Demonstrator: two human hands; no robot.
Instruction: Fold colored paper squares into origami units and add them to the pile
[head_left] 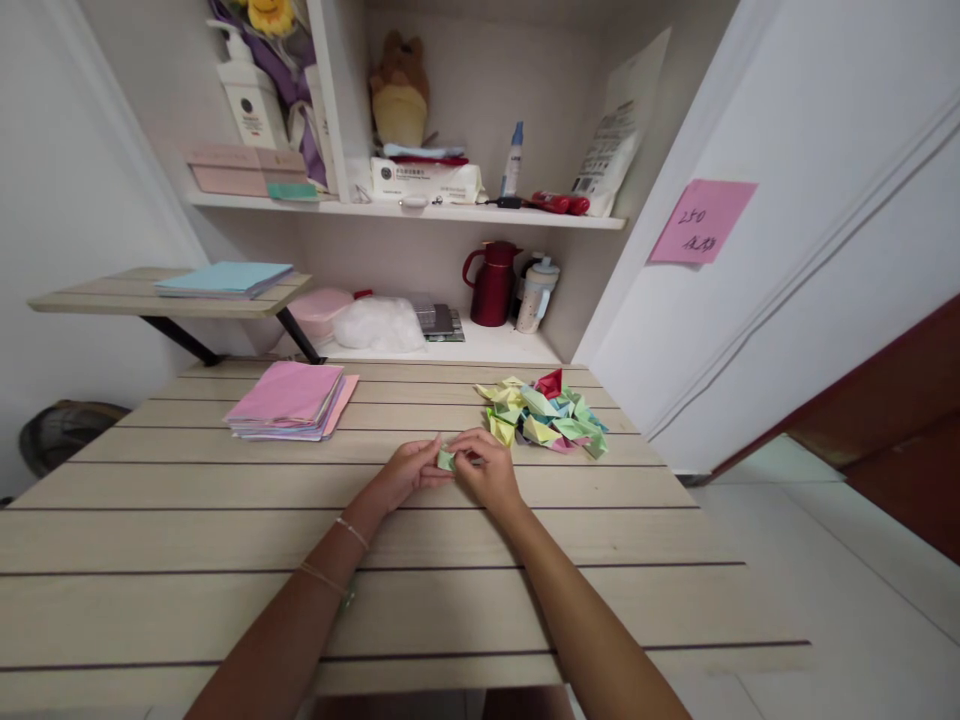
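Between my two hands is a small piece of folded light green paper (446,459), partly covered by my fingers. My left hand (412,468) pinches it from the left, thumb on top. From the right, my right hand (487,466) grips it with thumb and fingertips. Both hands are held close together over the middle of the slatted table (420,540). Just beyond my right hand lies a heap of folded paper boats (544,412) in yellow, green, blue, pink and red.
A stack of coloured paper squares (289,402) with pink on top lies at left. On a raised small shelf (97,290) rests a blue paper stack (225,279). At the back stand a red jug (493,284) and a tumbler (537,297), beside a white plastic bag (379,324).
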